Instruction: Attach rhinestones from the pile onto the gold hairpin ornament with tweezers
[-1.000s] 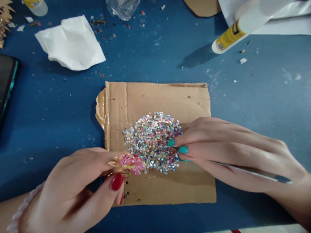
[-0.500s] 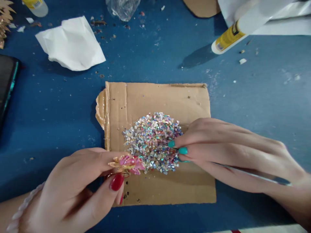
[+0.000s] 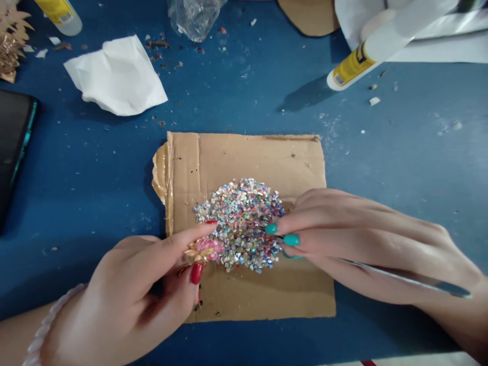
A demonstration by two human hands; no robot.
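— So, where is the pink-and-gold ornament [image 3: 206, 249] found?
— It is pinched between thumb and forefinger of the left hand [image 3: 141, 284], at the edge of the sequin pile [image 3: 240, 218] on the cardboard [image 3: 247, 157].
— And the right hand [image 3: 362, 244]?
— A thin tool [image 3: 400, 277] is gripped in it, tip at the pile. A crumpled tissue [image 3: 114, 76] and a glue bottle [image 3: 366, 51] are seen farther off.

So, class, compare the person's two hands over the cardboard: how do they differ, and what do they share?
The left hand has red nails and pinches a pink-gold ornament; the right hand has teal nails and holds a slim tool. Both touch the sequin pile on the cardboard.
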